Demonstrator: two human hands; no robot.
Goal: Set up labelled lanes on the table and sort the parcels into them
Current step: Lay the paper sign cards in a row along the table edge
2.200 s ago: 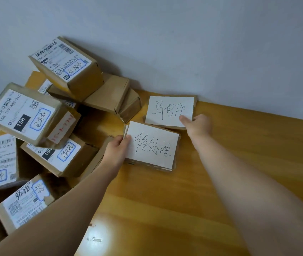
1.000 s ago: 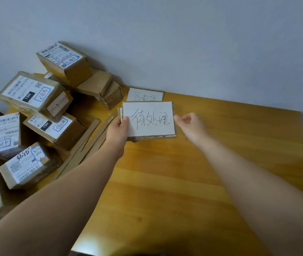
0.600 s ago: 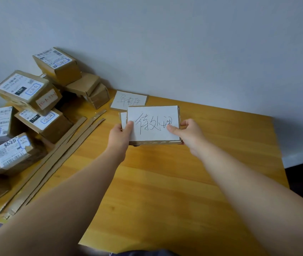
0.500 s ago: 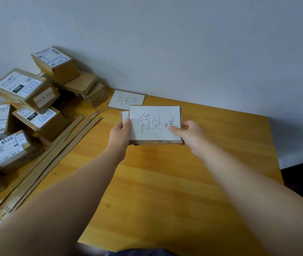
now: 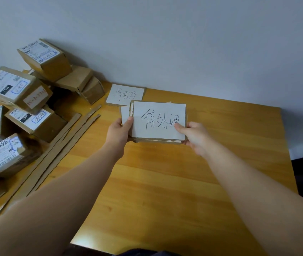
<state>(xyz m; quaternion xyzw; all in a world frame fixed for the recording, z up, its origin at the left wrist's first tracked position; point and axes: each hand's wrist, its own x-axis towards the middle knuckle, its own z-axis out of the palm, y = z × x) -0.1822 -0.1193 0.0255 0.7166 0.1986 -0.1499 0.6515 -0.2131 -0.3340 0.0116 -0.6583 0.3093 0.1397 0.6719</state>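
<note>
I hold a small stack of cardboard label cards [image 5: 158,121] above the wooden table [image 5: 165,182]; the top card is white with handwritten characters. My left hand [image 5: 119,133] grips the stack's left edge and my right hand [image 5: 193,135] grips its lower right corner. Another handwritten label card [image 5: 124,94] lies flat on the table by the wall, just behind the stack. A heap of brown parcels [image 5: 26,100] with white shipping labels is piled at the table's left end.
Several long cardboard strips [image 5: 62,145] lie diagonally on the table between the parcels and my left arm. A grey wall [image 5: 184,43] runs along the table's far edge. The table's right edge [image 5: 285,145] drops to a dark floor.
Both hands lifted the card stack off the table and drew it toward me and slightly right; the other label card stayed by the wall. My view pulled back, showing more table.
</note>
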